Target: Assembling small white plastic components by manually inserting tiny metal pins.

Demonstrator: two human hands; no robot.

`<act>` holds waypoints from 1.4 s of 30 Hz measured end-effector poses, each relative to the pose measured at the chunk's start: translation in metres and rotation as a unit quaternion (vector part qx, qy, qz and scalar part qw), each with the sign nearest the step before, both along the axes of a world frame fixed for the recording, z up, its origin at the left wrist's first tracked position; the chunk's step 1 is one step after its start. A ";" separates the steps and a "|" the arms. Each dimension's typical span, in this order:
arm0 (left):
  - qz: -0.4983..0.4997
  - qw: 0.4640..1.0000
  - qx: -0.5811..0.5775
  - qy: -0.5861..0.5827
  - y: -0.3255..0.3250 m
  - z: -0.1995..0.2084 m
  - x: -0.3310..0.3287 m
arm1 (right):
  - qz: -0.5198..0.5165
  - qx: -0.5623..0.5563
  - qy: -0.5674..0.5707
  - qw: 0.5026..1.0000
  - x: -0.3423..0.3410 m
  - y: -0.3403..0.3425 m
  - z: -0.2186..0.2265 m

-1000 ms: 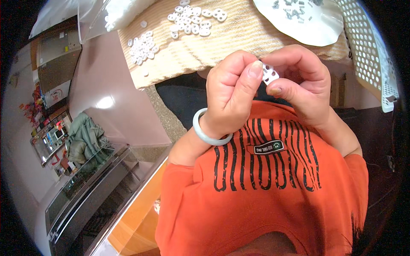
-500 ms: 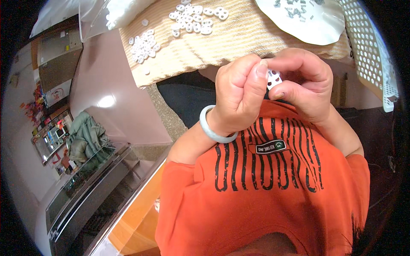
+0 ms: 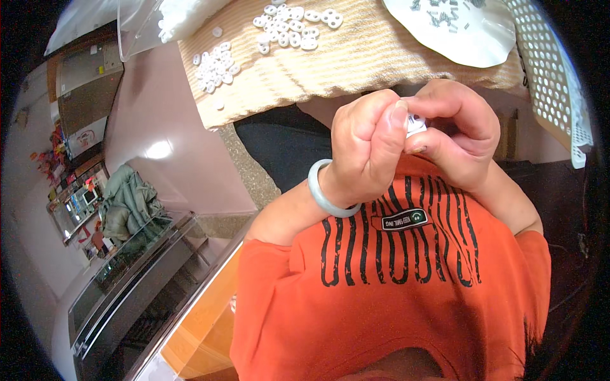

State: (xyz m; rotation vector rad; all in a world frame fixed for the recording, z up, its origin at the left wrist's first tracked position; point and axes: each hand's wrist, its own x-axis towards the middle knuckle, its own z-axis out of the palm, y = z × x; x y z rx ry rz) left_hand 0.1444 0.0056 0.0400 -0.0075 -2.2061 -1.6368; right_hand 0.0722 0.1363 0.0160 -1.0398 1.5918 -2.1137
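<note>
A small white plastic piece with holes (image 3: 416, 124) is between my two hands, mostly covered by fingers. My right hand (image 3: 469, 130) pinches it between thumb and forefinger. Against its left side press the curled fingers and thumb of my left hand (image 3: 367, 140), whose wrist wears a pale bangle (image 3: 316, 184). Whether the left fingers also grip a second small part is hidden. Beyond the hands, a pile of white plastic pieces with holes (image 3: 295, 25) and a pile of smaller white pieces (image 3: 216, 68) lie on a yellow-striped cloth (image 3: 305, 73).
At the far right a white dish (image 3: 489, 54) carries many small grey metal parts (image 3: 438, 14). Beside it stands a white perforated basket (image 3: 551, 76). A clear plastic bag (image 3: 141, 28) with white contents sits at the far left. My dark-clad leg (image 3: 273, 136) shows below the cloth.
Both hands have shifted slightly right, still together. The white piece has turned and shows less between the fingers. The piles look unchanged.
</note>
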 end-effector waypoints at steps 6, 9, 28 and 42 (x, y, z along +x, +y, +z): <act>0.029 0.997 -0.059 0.033 0.006 -0.011 0.009 | -0.023 -0.002 0.027 0.999 0.005 -0.002 -0.001; 0.021 0.999 -0.005 -0.042 0.007 -0.012 0.017 | -0.036 -0.009 0.040 0.999 0.006 -0.002 -0.002; 0.038 0.991 0.114 -0.062 -0.002 0.013 -0.047 | -0.142 0.155 0.061 0.976 -0.005 -0.004 0.002; -0.168 0.978 -0.120 0.016 0.067 0.036 -0.153 | 0.034 0.223 0.173 0.959 0.007 -0.019 -0.026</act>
